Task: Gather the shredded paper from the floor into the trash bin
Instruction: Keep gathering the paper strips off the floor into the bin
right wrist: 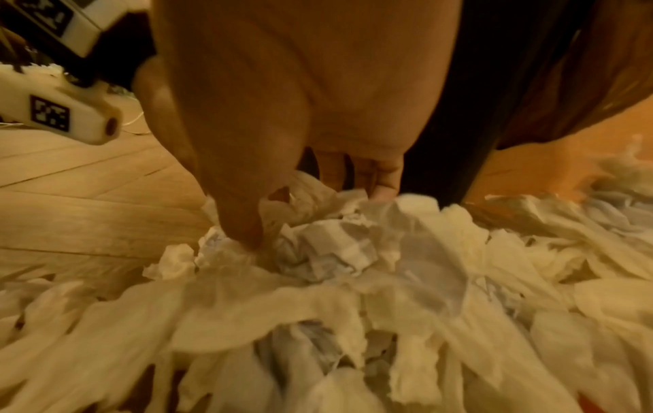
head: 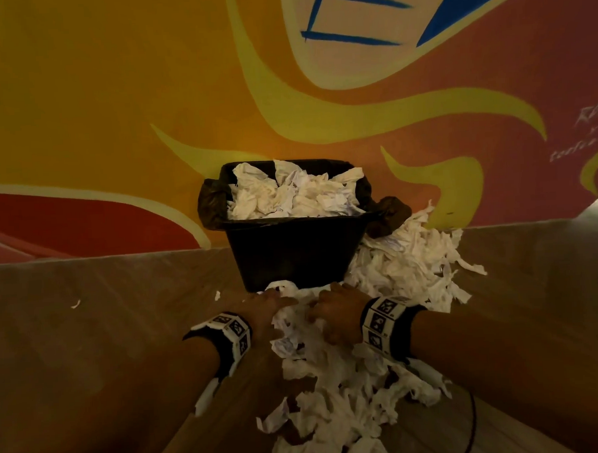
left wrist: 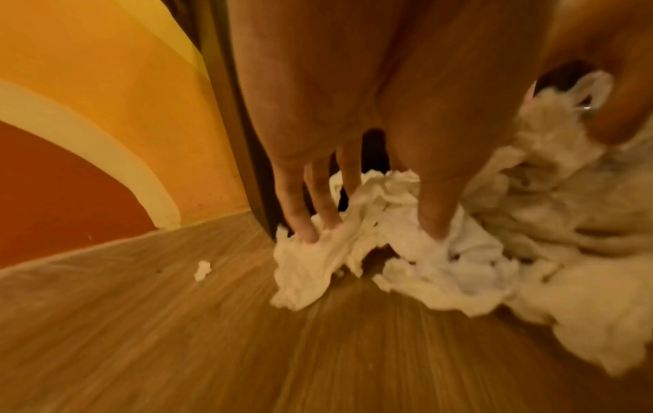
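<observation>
Pressing into the shredded paper [head: 335,379] on the floor just before the trash bin [head: 292,250], the left hand [head: 260,308] and right hand [head: 335,315] both clutch scraps.

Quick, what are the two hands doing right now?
Left hand: fingers dug into the shredded paper, gripping a clump.
Right hand: also gripping shredded paper.

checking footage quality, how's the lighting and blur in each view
Head view: dim and warm, wall line bowed by the wide lens, trash bin fairly sharp. Left wrist view: floor streaked with motion blur. Right wrist view: shredded paper soft and smeared, yellow cast.
</observation>
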{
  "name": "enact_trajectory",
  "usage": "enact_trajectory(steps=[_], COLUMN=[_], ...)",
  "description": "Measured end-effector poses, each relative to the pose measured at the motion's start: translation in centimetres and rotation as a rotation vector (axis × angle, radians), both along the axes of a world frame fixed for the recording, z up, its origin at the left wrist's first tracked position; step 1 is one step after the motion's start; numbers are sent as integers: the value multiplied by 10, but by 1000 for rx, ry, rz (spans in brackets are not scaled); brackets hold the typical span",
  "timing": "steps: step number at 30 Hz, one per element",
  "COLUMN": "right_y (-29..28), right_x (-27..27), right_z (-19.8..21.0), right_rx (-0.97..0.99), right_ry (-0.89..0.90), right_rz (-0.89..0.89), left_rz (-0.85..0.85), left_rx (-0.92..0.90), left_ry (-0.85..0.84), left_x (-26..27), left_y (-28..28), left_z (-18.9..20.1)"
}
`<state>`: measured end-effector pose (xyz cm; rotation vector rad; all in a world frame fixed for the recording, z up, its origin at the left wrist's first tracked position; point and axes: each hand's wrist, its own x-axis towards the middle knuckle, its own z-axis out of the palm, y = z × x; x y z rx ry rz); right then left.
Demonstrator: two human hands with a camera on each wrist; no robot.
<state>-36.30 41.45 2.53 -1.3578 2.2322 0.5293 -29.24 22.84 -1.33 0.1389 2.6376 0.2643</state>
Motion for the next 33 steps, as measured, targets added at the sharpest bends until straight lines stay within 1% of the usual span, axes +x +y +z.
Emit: enact_trajectory(steps=[2, 4, 5, 8, 10, 13, 17, 19, 20, 22, 25, 26, 28, 29, 31, 33], right_y=[1, 3, 4, 7, 9, 11, 10, 8, 6, 5, 4, 4, 4, 4, 5, 4], right_x=[-2, -5, -7, -12, -15, -12, -11, -12, -12, -10, -9, -9, -9, -8, -5, -1], right_z=[0, 1, 2, 4, 4, 8, 13, 15, 17, 18, 17, 17, 15, 15, 13, 11], right_rx=[-43, -142, -183, -268, -311, -336, -332, -299, -303, -366, -510, -517, -481, -466, -469, -501], right_ry=[-24, -92, -134, -225, -250, -251, -167, -150, -145, -126, -142, -147, -180, -209, -273, -275], right_rz=[-3, -54, -100, -240, -271, -261, -169, -183, -208, -280, -444, -459, -482, -491, -516, -515], left_rz=[-11, 9, 33, 184, 310, 435, 603, 683, 697, 660, 516, 488, 435, 407, 315, 204], left_rx=[25, 98, 132, 254, 340, 432, 475, 504, 506, 447, 220, 156, 74, 76, 107, 40], left_ry=[122, 231, 258, 246, 229, 284, 306, 308, 307, 287, 157, 99, 44, 28, 50, 112], left_x=[2, 4, 4, 3, 3, 4, 8, 11, 14, 19, 24, 24, 24, 23, 22, 20], left_y=[2, -1, -4, -20, -28, -37, -41, -41, -43, -49, -52, -51, -49, -48, -44, -41], left_z=[-3, -3, -3, -3, -2, 0, 4, 4, 4, 3, 1, -2, -9, -13, -19, -25])
